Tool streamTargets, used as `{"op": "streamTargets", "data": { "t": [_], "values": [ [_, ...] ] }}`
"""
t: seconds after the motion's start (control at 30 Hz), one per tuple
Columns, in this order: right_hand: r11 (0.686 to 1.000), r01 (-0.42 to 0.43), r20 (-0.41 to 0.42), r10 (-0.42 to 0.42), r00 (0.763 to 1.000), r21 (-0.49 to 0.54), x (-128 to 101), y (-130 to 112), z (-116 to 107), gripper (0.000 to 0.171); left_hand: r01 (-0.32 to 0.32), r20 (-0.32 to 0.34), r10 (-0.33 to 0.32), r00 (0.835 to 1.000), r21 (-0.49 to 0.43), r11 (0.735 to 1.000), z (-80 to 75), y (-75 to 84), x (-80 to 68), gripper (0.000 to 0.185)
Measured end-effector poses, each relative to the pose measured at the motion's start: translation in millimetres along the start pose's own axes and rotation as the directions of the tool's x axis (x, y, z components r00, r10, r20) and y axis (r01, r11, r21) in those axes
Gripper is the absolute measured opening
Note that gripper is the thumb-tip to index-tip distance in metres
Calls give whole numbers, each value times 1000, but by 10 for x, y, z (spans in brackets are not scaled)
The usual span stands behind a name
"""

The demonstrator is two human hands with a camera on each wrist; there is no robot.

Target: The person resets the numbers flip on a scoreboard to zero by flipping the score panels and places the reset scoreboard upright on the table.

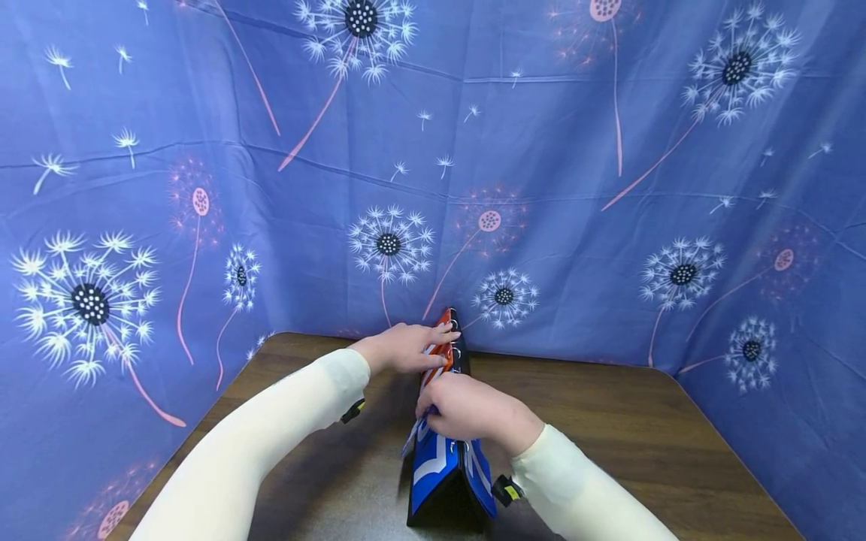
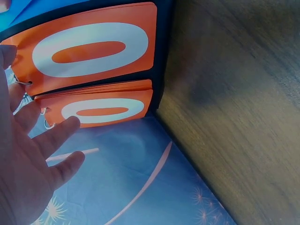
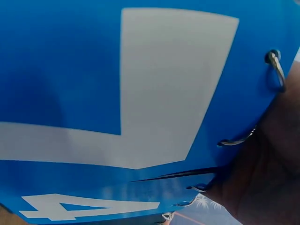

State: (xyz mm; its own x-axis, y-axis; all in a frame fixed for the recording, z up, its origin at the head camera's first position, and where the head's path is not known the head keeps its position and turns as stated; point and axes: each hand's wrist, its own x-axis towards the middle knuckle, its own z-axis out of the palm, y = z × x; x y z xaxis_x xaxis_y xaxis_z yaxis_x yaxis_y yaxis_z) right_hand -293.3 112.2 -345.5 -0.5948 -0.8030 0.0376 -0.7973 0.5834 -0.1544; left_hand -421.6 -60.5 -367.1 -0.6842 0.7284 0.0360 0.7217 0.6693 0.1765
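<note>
The scoreboard point(image 1: 446, 458) stands tent-wise on the table point(image 1: 643, 421), so I work its ring-bound top edge. My left hand point(image 1: 404, 348) lies with straight, spread fingers point(image 2: 58, 133) on the orange cards point(image 2: 101, 75), steadying them. My right hand point(image 1: 467, 409) curls round the blue cards point(image 3: 117, 93), pinching them at the rings point(image 3: 276, 65).

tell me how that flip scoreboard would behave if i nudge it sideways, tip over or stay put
The scoreboard stands as a narrow tent on the table, so it would probably slide or tip rather than roll. Its orange cards hang on rings and look stiff, so they would likely swing or flip.
</note>
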Motion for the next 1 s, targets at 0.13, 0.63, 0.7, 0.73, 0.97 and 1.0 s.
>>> {"op": "streamTargets", "data": {
  "t": [0.13, 0.63, 0.7, 0.73, 0.97, 1.0],
  "values": [
    [1000, 7, 11, -7, 1000, 22, 14, 7, 6, 21, 5, -4, -5, 1000, -6, 1000, -2, -4, -6, 61],
    [949, 102, -124, -67, 990, 298, -44, 151, 110, 26, 3, 2, -3, 1000, 8, 1000, 8, -6, 5, 61],
    [895, 133, -197, -51, 979, 426, -98, 218, 136, 26, 5, 5, -5, 1000, 6, 1000, 9, -8, 5, 61],
    [856, 158, -244, -38, 969, 492, -133, 244, 140, 25, 6, 6, -6, 1000, 4, 1000, 9, -9, 6, 61],
    [652, 301, -538, 196, 820, 696, -375, 541, 277, 11, 39, 9, -38, 999, -42, 998, 17, 4, 3, 63],
    [656, 288, -555, 241, 797, 698, -399, 582, 310, 11, 43, 11, -42, 999, -47, 998, 19, 5, 2, 63]
  ]
}}
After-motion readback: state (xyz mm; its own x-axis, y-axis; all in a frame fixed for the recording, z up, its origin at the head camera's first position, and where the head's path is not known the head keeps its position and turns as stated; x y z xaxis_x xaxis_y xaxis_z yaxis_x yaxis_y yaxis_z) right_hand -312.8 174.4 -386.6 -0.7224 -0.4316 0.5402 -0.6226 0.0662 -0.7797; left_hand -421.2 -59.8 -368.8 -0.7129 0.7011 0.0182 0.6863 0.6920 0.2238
